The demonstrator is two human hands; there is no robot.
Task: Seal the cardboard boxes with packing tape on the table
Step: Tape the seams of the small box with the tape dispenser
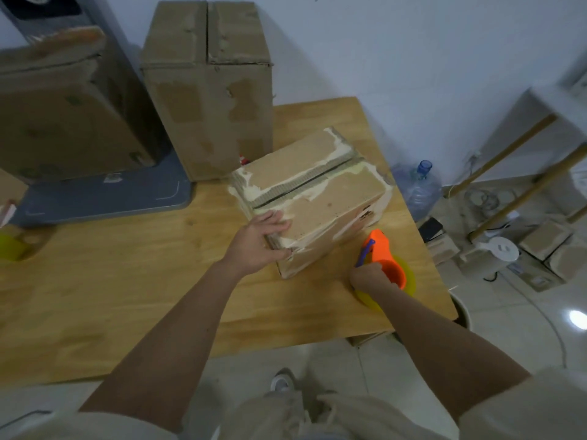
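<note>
My left hand [263, 241] presses flat on the small box [313, 198] near the table's [127, 281] right edge. My right hand [370, 276] grips the tape dispenser [386, 262]. I think taping the open seam comes next.

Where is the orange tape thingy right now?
The orange tape dispenser is in the right hand, low over the table's right edge, beside the small cardboard box.

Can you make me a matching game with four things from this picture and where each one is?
Things:
1. small box
2. tape dispenser
3. water bottle
4. tall box

Places:
A. on the floor beside the table
B. gripped by the right hand
C. under the left hand
D. upright at the table's far edge

Pairs: 1-C, 2-B, 3-A, 4-D
</note>
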